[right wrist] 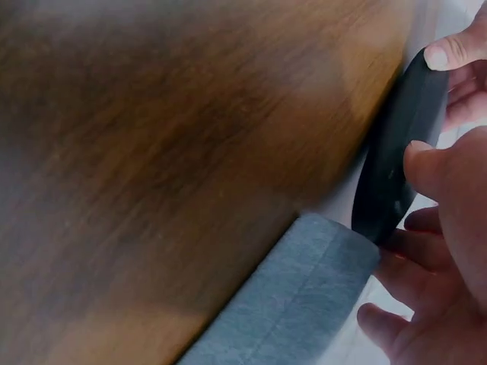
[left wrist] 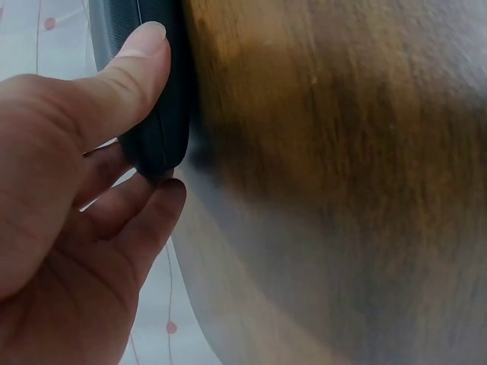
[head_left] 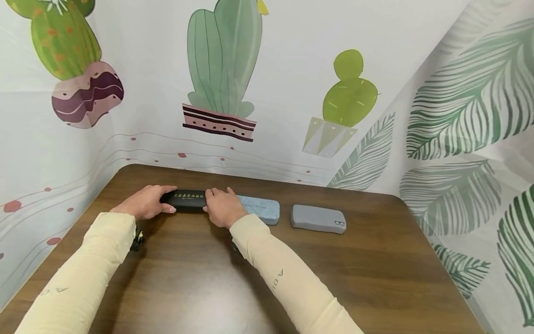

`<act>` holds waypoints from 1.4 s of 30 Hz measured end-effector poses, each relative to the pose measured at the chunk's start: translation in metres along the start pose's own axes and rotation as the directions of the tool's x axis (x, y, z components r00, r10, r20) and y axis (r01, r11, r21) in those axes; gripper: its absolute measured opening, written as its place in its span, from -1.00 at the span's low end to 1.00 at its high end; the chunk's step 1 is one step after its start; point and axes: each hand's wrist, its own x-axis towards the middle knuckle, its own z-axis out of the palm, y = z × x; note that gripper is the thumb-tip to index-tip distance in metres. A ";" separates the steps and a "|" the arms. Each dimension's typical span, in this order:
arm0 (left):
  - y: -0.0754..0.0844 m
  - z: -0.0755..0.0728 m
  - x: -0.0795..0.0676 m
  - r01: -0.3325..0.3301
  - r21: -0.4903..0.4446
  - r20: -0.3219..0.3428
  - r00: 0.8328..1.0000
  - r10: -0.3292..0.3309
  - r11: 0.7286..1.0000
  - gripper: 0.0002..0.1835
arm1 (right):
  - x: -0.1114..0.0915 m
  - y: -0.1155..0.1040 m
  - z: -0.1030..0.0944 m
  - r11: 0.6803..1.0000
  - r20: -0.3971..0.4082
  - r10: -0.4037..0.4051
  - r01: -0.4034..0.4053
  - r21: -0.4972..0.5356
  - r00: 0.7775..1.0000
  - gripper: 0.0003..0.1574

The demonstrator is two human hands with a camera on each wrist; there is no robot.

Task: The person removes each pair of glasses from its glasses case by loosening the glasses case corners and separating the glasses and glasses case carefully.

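Observation:
A black glasses case [head_left: 187,202] with gold lettering lies near the table's far edge, held at both ends. My left hand [head_left: 146,202] grips its left end, with the thumb on the near side and the fingers round the far side, as the left wrist view shows. At the right end, my right hand [head_left: 224,208] pinches the case between thumb and fingers. Beside that hand lies a light blue glasses case [head_left: 267,211], its left part hidden behind the hand. Farther right is a grey glasses case [head_left: 314,218] with a small spectacles print.
All three cases stand in a row along the back of the brown wooden table [head_left: 200,278]. Behind the table hangs a white cloth [head_left: 283,93] printed with cacti and leaves. The table's far edge runs close behind the cases.

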 end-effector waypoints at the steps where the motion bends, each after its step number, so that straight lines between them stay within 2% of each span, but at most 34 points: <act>1: 0.001 -0.001 0.000 0.002 0.003 -0.001 1.000 -0.002 1.000 -0.20 | 0.001 0.000 0.000 1.000 -0.009 -0.001 0.001 -0.010 1.000 -0.33; 9: 0.007 -0.008 0.006 0.003 0.056 -0.017 1.000 -0.002 0.998 -0.18 | 0.006 0.001 -0.003 0.999 0.003 0.021 -0.021 -0.047 1.000 -0.21; 16: 0.008 -0.009 0.005 -0.003 0.108 -0.032 0.999 0.007 0.994 -0.18 | 0.010 0.001 -0.004 1.000 -0.017 0.001 -0.001 -0.010 1.000 -0.29; 21: 0.010 -0.009 0.006 -0.007 0.104 -0.054 0.998 0.013 0.995 -0.19 | 0.011 0.003 -0.006 1.000 -0.040 -0.020 0.019 -0.022 0.999 -0.37; 31: 0.011 -0.012 0.006 0.000 0.093 -0.047 0.999 0.005 0.996 -0.22 | 0.012 0.006 -0.007 0.999 -0.049 -0.008 0.010 0.040 0.999 -0.46; 42: 0.008 -0.015 -0.002 -0.010 0.087 -0.038 0.999 0.013 0.996 -0.19 | 0.007 0.002 -0.009 0.996 -0.068 -0.018 0.023 0.082 0.998 -0.46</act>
